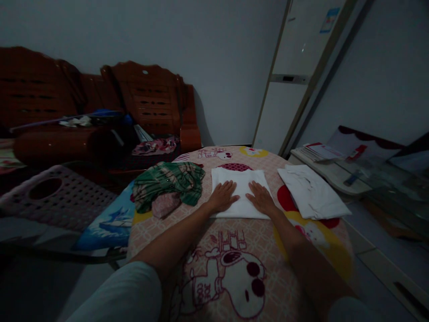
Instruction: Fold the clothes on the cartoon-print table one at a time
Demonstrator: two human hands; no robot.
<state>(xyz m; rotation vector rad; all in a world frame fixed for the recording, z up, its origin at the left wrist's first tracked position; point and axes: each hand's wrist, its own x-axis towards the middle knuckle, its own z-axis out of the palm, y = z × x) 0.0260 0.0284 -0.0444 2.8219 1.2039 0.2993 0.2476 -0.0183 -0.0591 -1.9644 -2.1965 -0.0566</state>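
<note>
Cloth (241, 210), white and folded, is lying directly beneath the left hand (223, 197) and right hand (261, 197), which are resting flat and apart, gripping nothing.
Neither is sitting nearer; the smooth rectangle's longer axis is seemingly running left-to-right on the bench (149, 229), while plaid fabric (167, 181) is lying crumpled leftward.

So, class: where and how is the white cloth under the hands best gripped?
Probably by the near edge, pinched from the near side: the white cloth lies flat, that edge straight, while the left hand and right hand rest farther in.
</note>
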